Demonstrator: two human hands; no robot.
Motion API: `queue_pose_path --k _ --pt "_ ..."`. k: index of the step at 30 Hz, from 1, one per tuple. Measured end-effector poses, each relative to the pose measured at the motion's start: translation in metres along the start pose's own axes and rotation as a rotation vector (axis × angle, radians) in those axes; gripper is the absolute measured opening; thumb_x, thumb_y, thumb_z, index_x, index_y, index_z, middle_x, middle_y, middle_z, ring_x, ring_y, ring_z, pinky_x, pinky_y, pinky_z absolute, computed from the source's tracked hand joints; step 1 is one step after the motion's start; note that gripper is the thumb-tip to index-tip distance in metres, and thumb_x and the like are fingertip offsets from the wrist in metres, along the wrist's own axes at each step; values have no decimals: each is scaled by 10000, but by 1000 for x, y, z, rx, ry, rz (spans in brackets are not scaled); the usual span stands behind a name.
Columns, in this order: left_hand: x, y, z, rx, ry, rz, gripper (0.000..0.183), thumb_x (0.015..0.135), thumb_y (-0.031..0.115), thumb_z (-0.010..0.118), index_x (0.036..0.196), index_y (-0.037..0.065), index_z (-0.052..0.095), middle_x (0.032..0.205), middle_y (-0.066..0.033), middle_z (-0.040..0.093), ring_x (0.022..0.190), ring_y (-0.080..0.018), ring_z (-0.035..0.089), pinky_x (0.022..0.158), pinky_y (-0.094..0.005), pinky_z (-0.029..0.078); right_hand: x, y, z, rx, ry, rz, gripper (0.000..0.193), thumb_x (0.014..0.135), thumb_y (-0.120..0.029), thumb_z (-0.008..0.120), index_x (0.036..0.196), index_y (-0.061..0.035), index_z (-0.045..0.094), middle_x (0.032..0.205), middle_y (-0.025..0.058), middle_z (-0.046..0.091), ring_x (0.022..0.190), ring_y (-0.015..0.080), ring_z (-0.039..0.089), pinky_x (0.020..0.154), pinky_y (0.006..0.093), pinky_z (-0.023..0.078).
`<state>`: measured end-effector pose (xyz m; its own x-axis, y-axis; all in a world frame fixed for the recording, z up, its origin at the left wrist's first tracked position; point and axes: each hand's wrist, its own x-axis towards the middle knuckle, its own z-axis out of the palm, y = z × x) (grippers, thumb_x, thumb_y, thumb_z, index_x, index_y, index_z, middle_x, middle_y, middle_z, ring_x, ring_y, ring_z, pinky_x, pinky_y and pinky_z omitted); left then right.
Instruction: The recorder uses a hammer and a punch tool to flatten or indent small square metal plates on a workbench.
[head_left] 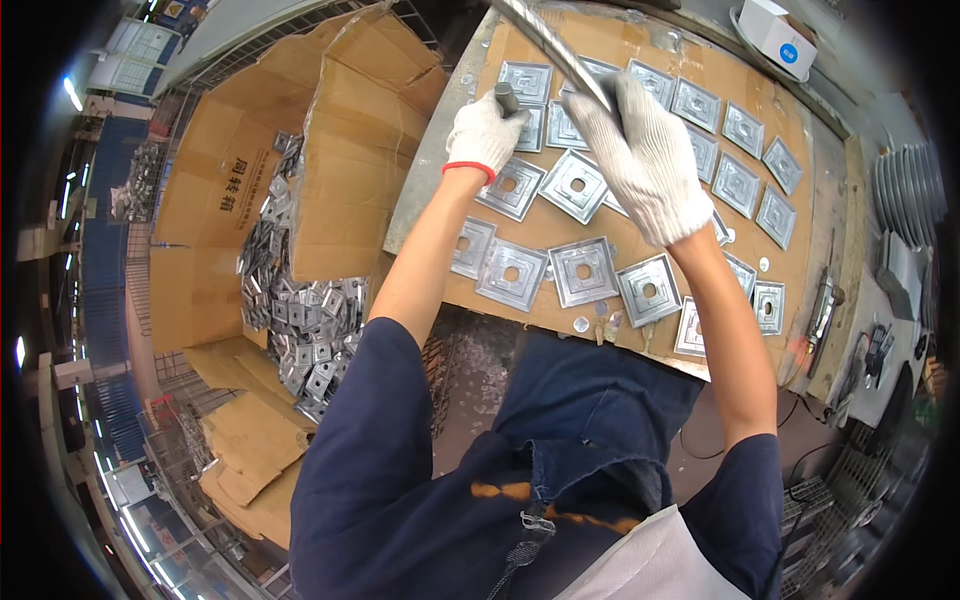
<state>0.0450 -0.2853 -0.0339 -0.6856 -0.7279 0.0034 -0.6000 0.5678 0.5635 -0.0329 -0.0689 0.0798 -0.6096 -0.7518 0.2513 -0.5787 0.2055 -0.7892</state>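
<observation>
My left hand [485, 132], in a white knit glove with a red cuff edge, is closed round a short dark metal rod [507, 98] that stands upright over a square metal plate [526, 130] at the far left of the table. My right hand [648, 165], gloved too, grips a long silvery metal bar [555, 48] that slants up and away to the left above the plates. Several square plates with raised rims lie in rows. Nearer ones, such as this square plate [584, 272], have a round hole in the middle. My right hand hides some plates.
Cardboard [630, 330] covers the tabletop, with small round metal discs [581, 324] scattered on it. Left of the table, a large carton [225, 190] holds a heap of metal plates [310, 330]. A white box [775, 38] sits at the far right; stacked grey discs [908, 190] stand at right.
</observation>
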Motion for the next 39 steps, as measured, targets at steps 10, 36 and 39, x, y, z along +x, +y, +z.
queue_pose_path --k 10,36,39 --pt "1 0 7 -15 12 11 393 951 403 776 1147 64 753 1089 -222 798 1091 -402 758 965 -500 582 39 59 50 -428 -234 -18 552 1112 -545 519 1146 -4 623 972 318 745 956 531 717 850 579 555" --pt "-3 -18 -43 -320 -1 106 305 965 206 804 1200 18 749 1017 -120 812 948 -171 744 904 -346 585 52 57 68 -457 -399 186 586 1096 -528 523 1113 38 674 1061 343 741 1059 513 716 952 550 566" --pt "0 -9 -47 -452 0 102 315 958 192 821 1210 15 748 1018 -122 810 941 -161 738 921 -339 588 71 76 74 -465 -465 177 594 1091 -528 517 1146 35 696 1074 339 743 1095 501 715 984 544 556"
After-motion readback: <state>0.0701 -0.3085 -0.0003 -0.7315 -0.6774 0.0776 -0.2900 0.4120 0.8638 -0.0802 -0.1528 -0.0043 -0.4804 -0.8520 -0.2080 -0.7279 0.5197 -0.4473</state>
